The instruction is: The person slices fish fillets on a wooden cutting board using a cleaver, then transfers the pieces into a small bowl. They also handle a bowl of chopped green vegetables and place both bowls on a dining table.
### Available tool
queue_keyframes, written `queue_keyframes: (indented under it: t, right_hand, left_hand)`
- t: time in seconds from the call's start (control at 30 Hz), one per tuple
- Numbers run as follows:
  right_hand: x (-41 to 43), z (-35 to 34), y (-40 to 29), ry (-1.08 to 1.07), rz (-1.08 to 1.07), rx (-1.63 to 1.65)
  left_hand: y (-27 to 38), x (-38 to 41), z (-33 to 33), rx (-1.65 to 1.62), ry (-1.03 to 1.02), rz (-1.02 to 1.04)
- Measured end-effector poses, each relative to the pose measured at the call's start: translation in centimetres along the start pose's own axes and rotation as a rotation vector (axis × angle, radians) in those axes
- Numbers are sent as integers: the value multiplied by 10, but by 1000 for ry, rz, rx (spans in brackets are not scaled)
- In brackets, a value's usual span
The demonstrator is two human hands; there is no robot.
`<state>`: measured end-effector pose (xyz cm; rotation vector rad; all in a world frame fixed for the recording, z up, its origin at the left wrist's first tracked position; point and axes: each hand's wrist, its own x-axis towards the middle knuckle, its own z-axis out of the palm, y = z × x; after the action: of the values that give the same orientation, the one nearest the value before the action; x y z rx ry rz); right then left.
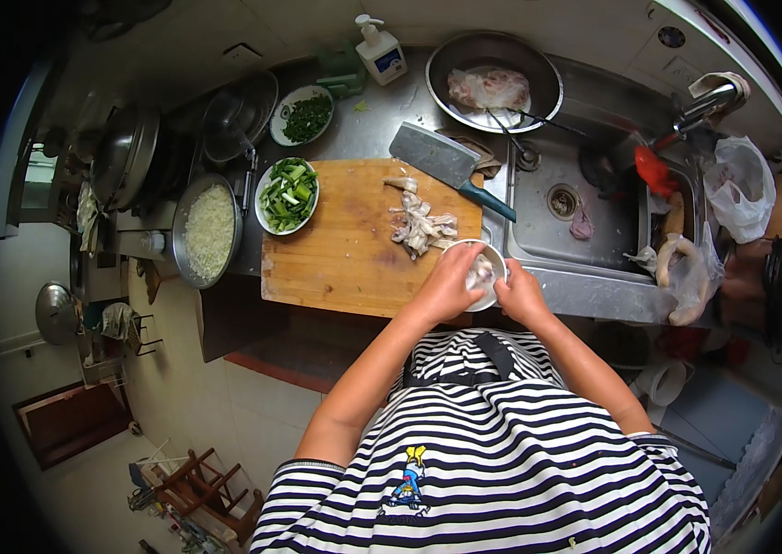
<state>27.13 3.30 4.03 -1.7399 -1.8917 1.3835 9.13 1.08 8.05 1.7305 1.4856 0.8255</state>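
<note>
My right hand (520,289) grips the right rim of a small white bowl (495,302) at the front right corner of the wooden cutting board (335,256). Over the bowl's left side lies my left hand (457,280), its fingers reaching inside, where pale pieces of meat (479,271) show. It cannot be seen whether those fingers hold a piece. Just behind the bowl, a heap of pale raw meat strips (420,225) rests on the board. A cleaver (436,154) with a dark green handle lies across the board's back right corner.
Left of the board stand a bowl of cut green onions (288,196) and a metal bowl of chopped white pieces (209,230). Chopped herbs (308,118) fill another bowl behind. A large basin (438,88) with raw meat stands near the sink (588,239). Plastic bags (739,187) lie farther right.
</note>
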Motion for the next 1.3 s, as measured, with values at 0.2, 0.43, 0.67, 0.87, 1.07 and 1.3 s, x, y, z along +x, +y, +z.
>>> queue_keyframes:
  t: [0.2, 0.43, 0.67, 0.87, 1.07, 1.3]
  right_hand:
    - [-1, -2, -1, -15, 8, 7]
    - [1, -2, 1, -43, -1, -25]
    - [-2, -8, -7, -78, 54, -41]
    - [-3, -10, -11, -90, 59, -40]
    - [2, -4, -1, -85, 46, -58]
    - [5, -5, 0, -107, 47, -56]
  left_hand:
    - [-22, 32, -39, 73, 268, -102]
    - [-109, 100, -63, 498, 116, -465]
    - [-62, 58, -23, 558, 9, -234]
    - [-123, 67, -30, 440, 121, -67]
    - [-121, 75, -62, 110, 399, -205]
    - [-7, 57, -94, -849, 261, -411]
